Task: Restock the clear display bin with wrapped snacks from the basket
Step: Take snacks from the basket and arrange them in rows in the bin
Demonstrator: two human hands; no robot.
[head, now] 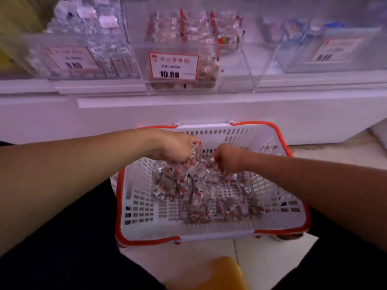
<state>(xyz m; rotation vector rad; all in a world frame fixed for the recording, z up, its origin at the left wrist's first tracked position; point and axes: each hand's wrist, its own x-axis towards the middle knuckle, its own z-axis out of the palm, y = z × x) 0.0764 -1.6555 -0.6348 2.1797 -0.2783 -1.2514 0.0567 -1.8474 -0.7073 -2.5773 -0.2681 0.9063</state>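
Head view, landmark: white basket (pixel 211 232) with orange rim, on the floor between the knees, close below the shelf for short lifts.
Left hand (pixel 178 148): above the basket's far half, fingers curled round a bunch of wrapped snacks (pixel 193 154).
Right hand (pixel 227 159): beside it, over the basket, pinching wrappers to gather more.
Snack heap (pixel 201 197): across the basket floor, much still left.
Clear display bin (pixel 188 59): above and beyond the basket, behind the 10.80 price tag (pixel 173 65), partly filled, likely the destination.

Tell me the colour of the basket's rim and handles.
Orange-red, on a white slotted basket; the head view, the only one, shows it along the rim.
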